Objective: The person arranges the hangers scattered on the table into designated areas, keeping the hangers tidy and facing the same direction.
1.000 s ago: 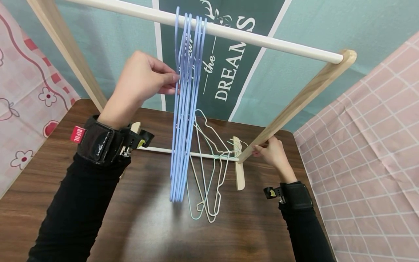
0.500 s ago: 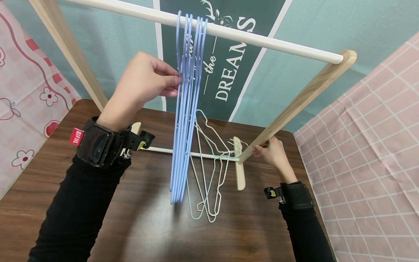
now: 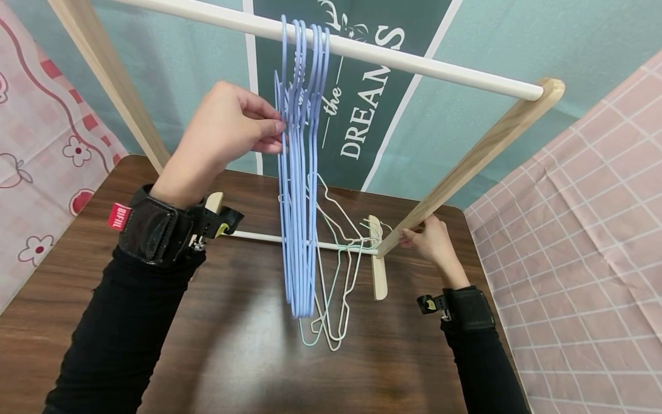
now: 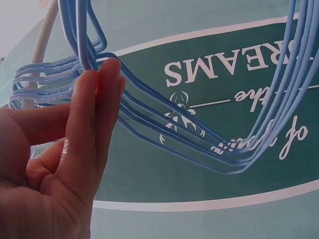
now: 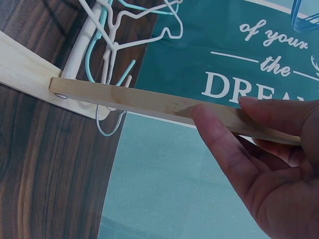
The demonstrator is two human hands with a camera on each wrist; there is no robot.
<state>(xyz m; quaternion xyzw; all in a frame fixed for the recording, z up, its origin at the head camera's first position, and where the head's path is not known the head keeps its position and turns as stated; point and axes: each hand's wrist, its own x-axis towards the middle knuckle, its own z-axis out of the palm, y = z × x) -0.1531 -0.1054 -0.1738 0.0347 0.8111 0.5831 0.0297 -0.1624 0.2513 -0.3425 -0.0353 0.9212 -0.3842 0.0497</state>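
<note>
Blue hangers (image 3: 299,230) on white rail (image 3: 362,50), pinched at left side by my left hand (image 3: 227,123); right hand (image 3: 433,238) grips wooden post (image 3: 465,167)

The blue hangers (image 3: 299,230) you held swung: their lower ends shifted rightward, covering more of the pale hangers (image 3: 347,313), while one blue end (image 3: 276,83) appeared left of the hooks (image 3: 284,46).

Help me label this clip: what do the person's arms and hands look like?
The left hand and right hand are bare. Black sleeves meet black wristbands. Each wristband has a yellow-marked black bracket; the left one also has a white-lettered red tag.
</note>
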